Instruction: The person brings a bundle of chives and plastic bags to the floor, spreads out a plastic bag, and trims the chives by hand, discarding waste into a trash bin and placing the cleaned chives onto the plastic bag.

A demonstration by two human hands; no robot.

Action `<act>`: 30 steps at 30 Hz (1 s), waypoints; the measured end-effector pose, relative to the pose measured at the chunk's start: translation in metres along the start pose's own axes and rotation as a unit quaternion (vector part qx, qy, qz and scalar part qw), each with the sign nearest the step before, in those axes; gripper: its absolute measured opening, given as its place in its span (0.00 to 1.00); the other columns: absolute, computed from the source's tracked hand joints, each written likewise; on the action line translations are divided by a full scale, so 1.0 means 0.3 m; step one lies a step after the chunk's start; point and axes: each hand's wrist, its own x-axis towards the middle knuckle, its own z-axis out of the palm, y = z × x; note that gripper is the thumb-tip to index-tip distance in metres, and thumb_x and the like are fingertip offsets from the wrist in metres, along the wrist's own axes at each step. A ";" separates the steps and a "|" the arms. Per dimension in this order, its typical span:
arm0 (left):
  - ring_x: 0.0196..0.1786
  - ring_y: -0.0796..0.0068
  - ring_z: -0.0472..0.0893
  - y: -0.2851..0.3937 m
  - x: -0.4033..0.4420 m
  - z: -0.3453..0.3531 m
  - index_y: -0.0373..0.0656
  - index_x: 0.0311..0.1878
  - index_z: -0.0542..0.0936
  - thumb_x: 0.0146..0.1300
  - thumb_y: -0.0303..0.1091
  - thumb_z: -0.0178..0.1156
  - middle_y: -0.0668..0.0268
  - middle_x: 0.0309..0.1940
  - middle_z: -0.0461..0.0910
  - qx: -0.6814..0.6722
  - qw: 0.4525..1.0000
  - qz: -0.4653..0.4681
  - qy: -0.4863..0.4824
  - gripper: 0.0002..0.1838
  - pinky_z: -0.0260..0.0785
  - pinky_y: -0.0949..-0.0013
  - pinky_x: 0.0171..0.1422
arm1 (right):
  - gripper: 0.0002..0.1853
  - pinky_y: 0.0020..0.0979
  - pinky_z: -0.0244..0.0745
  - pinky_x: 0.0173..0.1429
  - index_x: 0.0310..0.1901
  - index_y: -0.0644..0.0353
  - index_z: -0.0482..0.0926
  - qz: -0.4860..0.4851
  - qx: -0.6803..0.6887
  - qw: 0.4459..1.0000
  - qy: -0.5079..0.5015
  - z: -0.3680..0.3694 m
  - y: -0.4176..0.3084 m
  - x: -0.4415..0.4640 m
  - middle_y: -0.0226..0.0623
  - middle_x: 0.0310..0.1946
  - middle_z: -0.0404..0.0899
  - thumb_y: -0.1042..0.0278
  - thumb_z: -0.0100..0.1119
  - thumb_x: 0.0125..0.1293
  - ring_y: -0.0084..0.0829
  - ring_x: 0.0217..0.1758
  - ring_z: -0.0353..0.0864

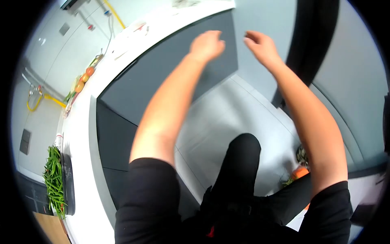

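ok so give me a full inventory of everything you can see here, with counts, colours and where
Counter: one, white, along the left
Cabinet fronts: several, dark grey, below the counter
Long green vegetables: a pile, too many to count, green, counter's lower left
Tray: one, black, beside the pile
Round vegetables: three, red to orange, by the wall
Yellow pipes: two runs, yellow, at the wall
Floor: one, pale grey, centre
Orange object: one, unclear, lower right
Small items: uncounted, too blurred, counter's far end
Legs: two, black trousers, bottom
Left hand: one, bare, upper centre
Right hand: one, bare, right of it
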 end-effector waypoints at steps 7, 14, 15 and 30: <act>0.57 0.58 0.69 -0.885 -0.093 -0.396 0.43 0.56 0.70 0.54 0.36 0.53 0.54 0.56 0.69 0.228 0.958 -0.159 0.071 0.24 0.63 0.61 0.60 | 0.23 0.35 0.68 0.56 0.49 0.64 0.74 -0.068 -0.017 0.989 -0.134 0.687 -0.305 0.274 0.49 0.44 0.76 0.59 0.52 0.54 0.43 0.50 0.74; 0.60 0.63 0.67 -1.072 -0.115 -0.420 0.51 0.56 0.70 0.56 0.38 0.53 0.61 0.56 0.69 0.298 0.902 -0.309 -0.042 0.22 0.61 0.55 0.60 | 0.22 0.35 0.67 0.57 0.50 0.66 0.73 -0.082 -0.018 0.978 -0.192 0.956 -0.338 0.335 0.49 0.47 0.75 0.63 0.52 0.54 0.43 0.52 0.73; 0.60 0.63 0.67 -1.050 -0.110 -0.420 0.51 0.56 0.70 0.56 0.38 0.53 0.61 0.56 0.69 0.298 0.902 -0.308 -0.045 0.22 0.61 0.55 0.60 | 0.22 0.35 0.67 0.57 0.50 0.66 0.72 -0.089 -0.025 0.978 -0.186 0.968 -0.340 0.343 0.49 0.47 0.75 0.63 0.52 0.54 0.43 0.52 0.73; 0.50 0.57 0.73 -0.535 0.003 -0.243 0.40 0.44 0.75 0.60 0.37 0.51 0.57 0.42 0.76 -0.120 0.973 0.090 0.173 0.13 0.62 0.62 0.55 | 0.13 0.37 0.71 0.47 0.40 0.52 0.78 -0.204 -0.284 0.931 -0.107 0.535 -0.186 0.368 0.38 0.37 0.78 0.75 0.52 0.51 0.37 0.44 0.76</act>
